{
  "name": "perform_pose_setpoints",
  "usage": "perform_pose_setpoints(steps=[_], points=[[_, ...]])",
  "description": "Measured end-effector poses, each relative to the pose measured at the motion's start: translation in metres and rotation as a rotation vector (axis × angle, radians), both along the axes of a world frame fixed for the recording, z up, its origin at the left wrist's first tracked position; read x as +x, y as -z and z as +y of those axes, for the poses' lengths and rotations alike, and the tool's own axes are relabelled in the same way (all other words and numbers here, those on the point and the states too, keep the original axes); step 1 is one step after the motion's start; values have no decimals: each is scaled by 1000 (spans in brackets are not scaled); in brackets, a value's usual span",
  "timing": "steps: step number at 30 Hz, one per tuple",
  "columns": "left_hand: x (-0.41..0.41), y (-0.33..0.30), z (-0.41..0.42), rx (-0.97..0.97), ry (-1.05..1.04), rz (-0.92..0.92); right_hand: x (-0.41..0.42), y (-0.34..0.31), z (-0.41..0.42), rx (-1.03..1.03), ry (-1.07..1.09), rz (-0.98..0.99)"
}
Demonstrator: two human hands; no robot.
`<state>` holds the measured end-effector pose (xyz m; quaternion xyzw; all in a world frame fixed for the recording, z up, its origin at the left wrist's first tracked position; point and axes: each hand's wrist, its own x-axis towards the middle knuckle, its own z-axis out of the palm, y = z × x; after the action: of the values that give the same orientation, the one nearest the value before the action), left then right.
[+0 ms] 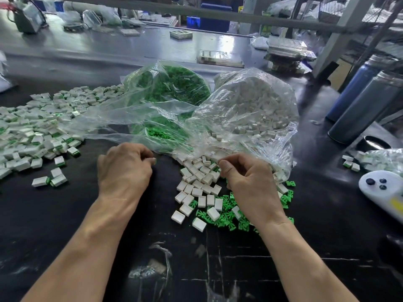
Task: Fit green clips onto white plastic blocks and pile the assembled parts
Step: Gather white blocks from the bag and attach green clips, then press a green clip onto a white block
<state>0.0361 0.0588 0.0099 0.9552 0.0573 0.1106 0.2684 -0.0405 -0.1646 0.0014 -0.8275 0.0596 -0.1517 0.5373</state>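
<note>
Loose white blocks [197, 189] and green clips [226, 219] lie spilled on the black table in front of two clear bags. One bag holds green clips [174, 88], the other white blocks [257, 99]. My right hand [246, 179] hovers over the spilled parts with fingers curled under; what it holds is hidden. My left hand [124, 168] is to the left of the spill, fingers curled, with a small pale piece [154, 161] showing at its fingertips. A wide pile of assembled parts [39, 127] spreads at the left.
Two dark metal bottles [366, 105] and a round lid [374, 143] stand at the right. A white controller [381, 188] and a small bag of assembled parts [370, 159] lie near the right edge. Trays and boxes [220, 58] sit further back.
</note>
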Motion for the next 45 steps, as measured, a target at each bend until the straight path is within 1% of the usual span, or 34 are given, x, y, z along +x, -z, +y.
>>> perform_pose_setpoints(steps=[4, 9, 11, 14, 16, 18, 20, 22, 26, 31, 35, 38, 41, 45], points=[[3, 0, 5, 70, -72, -7, 0, 2, -1, -36, 25, 42], [0, -2, 4, 87, -77, -67, 0, 3, -1, -79, 46, 83], [-2, -4, -1, 27, -26, -66, 0, 2, -2, -105, 50, 89], [-9, -5, -11, -189, 139, 46, -1, -1, -5, -148, 44, 117], [-14, -4, -17, -270, 254, 153, -2, -3, -7, -183, 31, 141], [-17, -2, -22, -284, 324, 234, -3, -6, -10, -214, 18, 164], [-18, 1, -26, -237, 336, 254, -4, -9, -12, -281, 19, 208], [-18, 4, -27, -205, 333, 254, -6, -13, -14, -352, 2, 272], [-16, 9, -31, -214, 344, 250, -9, -19, -15, -466, -67, 392], [-16, 13, -33, -220, 343, 213, -11, -23, -17, -597, -101, 426], [-18, 11, -35, -246, 336, 158, -11, -20, -13, -721, -125, 405], [-20, 7, -36, -351, 356, 127, -11, -19, -13, -681, -133, 411], [-21, 4, -35, -589, 358, 142, -11, -20, -14, -650, -137, 414], [-20, 6, -35, -802, 379, 191, -13, -22, -16, -684, -170, 419]])
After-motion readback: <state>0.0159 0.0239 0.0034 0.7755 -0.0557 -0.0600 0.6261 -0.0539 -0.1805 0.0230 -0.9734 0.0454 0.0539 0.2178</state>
